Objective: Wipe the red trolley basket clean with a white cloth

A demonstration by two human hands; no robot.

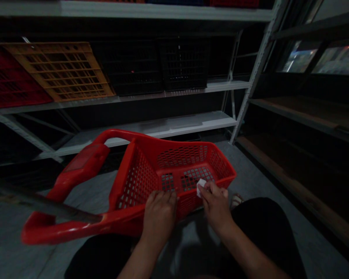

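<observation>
Seen from head height, looking down: a red plastic shopping basket (pixel 139 176) with a long red pull handle (pixel 84 162) stands on a grey floor (pixel 23 248), between the person's dark-clad knees (pixel 258 228). The left hand (pixel 159 215) lies on the near rim of the basket, its fingers (pixel 163 197) curved over the edge; how firmly they press cannot be told. The right hand (pixel 216 207) is just beside it, above the rim, with the fingertips (pixel 206 188) pinching a small white slip of paper (pixel 201 187). The slip is above the near corner of the basket, and part of it is hidden by the fingers. Behind the basket are white metal shelves (pixel 163 124) holding orange (pixel 61 71), red and black crates. A blurred dark bar (pixel 37 203) crosses the lower left of the view, over the handle.

Likely risks: the slip is thin and held only by the fingertips, so a loosened pinch could let it fall into the basket, through its holes or onto the floor, where dim light would make it hard to find. Heavy pressure from the left hand could tilt or shift the basket. The bar could catch the handle if either moves.
</observation>
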